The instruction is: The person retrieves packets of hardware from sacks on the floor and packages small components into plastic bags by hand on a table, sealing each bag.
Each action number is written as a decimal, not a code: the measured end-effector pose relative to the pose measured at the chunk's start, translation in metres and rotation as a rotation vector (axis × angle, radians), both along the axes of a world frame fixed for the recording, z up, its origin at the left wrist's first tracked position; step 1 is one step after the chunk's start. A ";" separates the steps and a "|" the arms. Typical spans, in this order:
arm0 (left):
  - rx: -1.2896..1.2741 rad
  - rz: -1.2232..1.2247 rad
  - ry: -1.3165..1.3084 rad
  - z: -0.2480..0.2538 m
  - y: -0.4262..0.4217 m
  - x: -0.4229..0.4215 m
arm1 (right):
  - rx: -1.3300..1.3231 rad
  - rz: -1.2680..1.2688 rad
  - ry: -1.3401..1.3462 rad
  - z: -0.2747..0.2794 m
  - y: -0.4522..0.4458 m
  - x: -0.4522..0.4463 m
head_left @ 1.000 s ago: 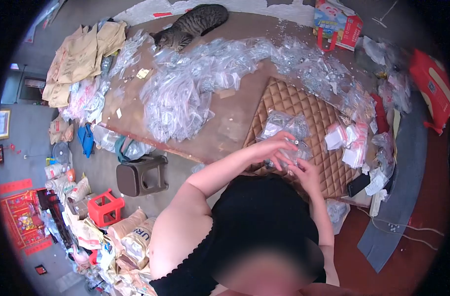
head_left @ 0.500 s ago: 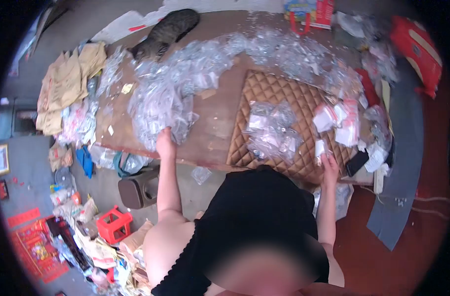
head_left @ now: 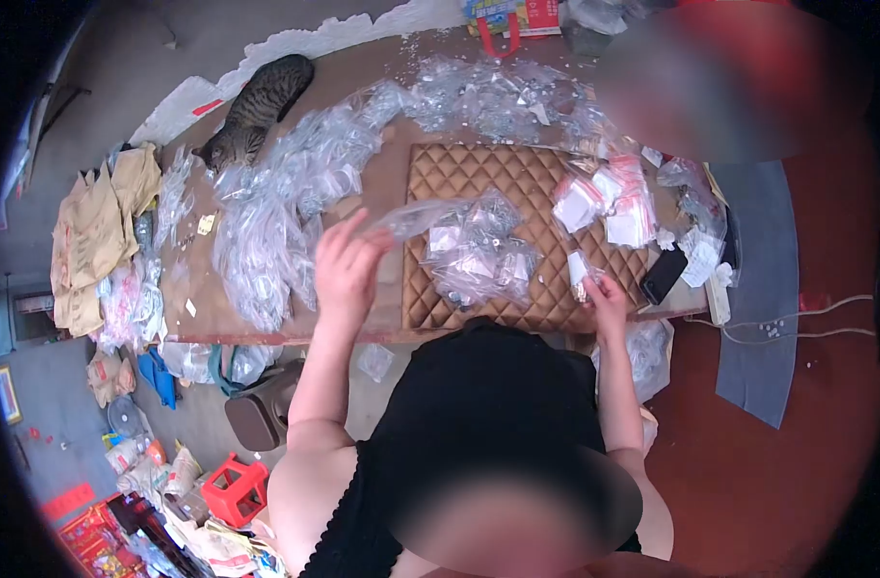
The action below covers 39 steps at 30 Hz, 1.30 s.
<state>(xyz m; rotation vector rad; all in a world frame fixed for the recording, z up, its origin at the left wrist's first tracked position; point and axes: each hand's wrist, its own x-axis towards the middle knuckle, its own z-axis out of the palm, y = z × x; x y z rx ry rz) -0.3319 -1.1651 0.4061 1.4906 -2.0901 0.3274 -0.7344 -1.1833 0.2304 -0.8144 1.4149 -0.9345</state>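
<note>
My left hand [head_left: 347,268] is raised over the table's near side, pinching a clear plastic bag [head_left: 406,222] that trails toward a bunch of filled clear bags [head_left: 479,250]. Those bags lie on a brown quilted mat [head_left: 440,173]. On the mat's right side, my right hand [head_left: 606,301] holds a small white packet [head_left: 579,268] between its fingers. Its contents are too small to tell. White cards in red-edged bags [head_left: 628,207] rest above that hand, and a black phone [head_left: 664,276] lies to its right.
Heaped clear bags [head_left: 266,246] spread over the brown table [head_left: 387,173]. A tabby cat [head_left: 266,101] lies at the far left edge. Brown sacks [head_left: 98,236] are at the left; a red stool [head_left: 236,489] and a dark stool [head_left: 252,424] stand on the floor.
My left hand has left the heap at the left and moved rightward with a clear bag. My right hand still holds the white packet. The whole view has shifted and turned.
</note>
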 end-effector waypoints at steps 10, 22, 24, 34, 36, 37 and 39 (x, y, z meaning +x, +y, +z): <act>0.536 -0.315 0.463 -0.095 -0.023 -0.060 | -0.803 0.369 0.346 0.092 -0.042 0.119; 0.391 -0.338 0.373 -0.093 -0.016 -0.046 | -1.062 0.825 0.906 0.115 -0.057 0.151; 0.365 -0.332 0.292 -0.094 -0.021 -0.036 | -1.162 0.801 0.933 0.116 -0.062 0.142; 0.352 -0.292 0.062 -0.088 -0.037 -0.018 | -1.115 0.820 0.845 0.088 -0.053 0.137; 0.375 -0.321 0.065 -0.101 -0.038 -0.024 | -1.105 0.793 0.821 0.088 -0.054 0.140; 0.407 -0.343 0.071 -0.108 -0.036 -0.027 | -1.064 0.811 0.803 0.089 -0.052 0.140; 0.414 -0.346 0.036 -0.115 -0.035 -0.036 | -1.018 0.827 0.780 0.088 -0.048 0.140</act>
